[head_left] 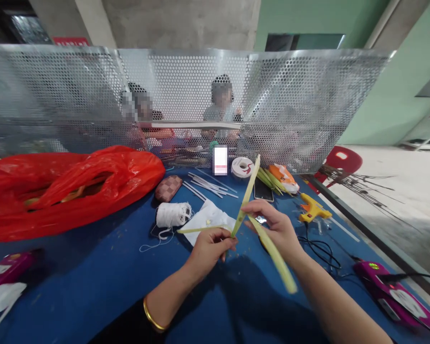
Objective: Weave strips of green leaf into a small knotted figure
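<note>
Between my two hands are flat, pale yellow-green leaf strips. My left hand [213, 246] pinches the lower end where the strips meet, and a thin strip [204, 229] sticks out to the left from it. One leaf strip [251, 184] rises upright from there. My right hand [272, 224] has its fingertips closed on the strips a little higher up. A wider strip [274, 253] hangs down to the lower right, across the front of my right hand. Behind my left hand lies a white cloth or paper [209, 215] with small scraps on it.
At left a red plastic bag [129, 167] covers much of the blue table [103, 282]. White string [172, 215], a checked pouch [168, 188], white sticks [209, 185], a ribbon roll [242, 167], a phone [263, 192] and a yellow glue gun [313, 209] surround the hands. A perforated metal screen [186, 81] stands behind.
</note>
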A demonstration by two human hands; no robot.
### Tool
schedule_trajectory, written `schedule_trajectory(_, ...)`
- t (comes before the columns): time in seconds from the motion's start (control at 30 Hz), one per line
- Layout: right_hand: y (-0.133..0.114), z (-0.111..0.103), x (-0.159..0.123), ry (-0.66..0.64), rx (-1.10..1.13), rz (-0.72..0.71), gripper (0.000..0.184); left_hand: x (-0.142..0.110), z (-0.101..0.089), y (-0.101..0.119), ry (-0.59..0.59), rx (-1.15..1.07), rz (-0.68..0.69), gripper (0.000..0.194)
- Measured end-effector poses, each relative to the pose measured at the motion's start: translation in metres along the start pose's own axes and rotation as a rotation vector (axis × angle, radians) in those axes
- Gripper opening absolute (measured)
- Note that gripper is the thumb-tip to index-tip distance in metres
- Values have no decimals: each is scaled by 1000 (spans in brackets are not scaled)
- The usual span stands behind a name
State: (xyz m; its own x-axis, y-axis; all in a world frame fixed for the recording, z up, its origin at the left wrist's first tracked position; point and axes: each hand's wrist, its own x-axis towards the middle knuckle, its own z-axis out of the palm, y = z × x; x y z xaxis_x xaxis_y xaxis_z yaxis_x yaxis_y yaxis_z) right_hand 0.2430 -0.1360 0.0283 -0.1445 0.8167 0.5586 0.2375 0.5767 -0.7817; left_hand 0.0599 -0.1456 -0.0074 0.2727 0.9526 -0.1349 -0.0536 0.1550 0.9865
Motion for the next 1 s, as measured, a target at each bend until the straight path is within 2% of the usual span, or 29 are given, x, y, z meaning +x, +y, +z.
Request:
schedule_trajectory(0.07, 2, 0, -1, 0, -57, -15, 7, 0, 0, 0, 12, -12, 11, 31)
schedule_trajectory(0.17, 0, 4, -7, 107, -160, 18, 10, 1, 0, 0, 62, -41, 19, 31)
schedule_trajectory(0.33, -11, 23, -19, 213, -191, 39, 9, 3, -1, 4, 157, -106, 31, 29)
schedule_trajectory(0.4, -14, 32, -21, 299, -76, 147, 10, 3, -3, 6, 185, -132, 45, 29)
schedule_trajectory(0.47, -14, 40, -21, 374, 131, 312, 17, 3, -5, 9, 210, -162, 54, 31)
schedule_trajectory(0.57, -7, 47, -20, 428, 435, 567, 29, 3, -10, 13, 233, -202, 55, 32)
schedule_trajectory(0.63, -2, 50, -20, 447, 555, 707, 36, 3, -13, 15, 241, -226, 54, 33)
schedule_trajectory(0.73, 3, 57, -22, 398, 617, 835, 40, 4, -17, 18, 250, -262, 62, 33)
schedule_trajectory(0.9, 2, 73, -33, 100, 606, 963, 36, 5, -18, 18, 300, -293, 85, 35)
schedule_trajectory(1.0, 3, 78, -36, -19, 544, 1023, 35, 4, -16, 17, 257, -284, 89, 33)
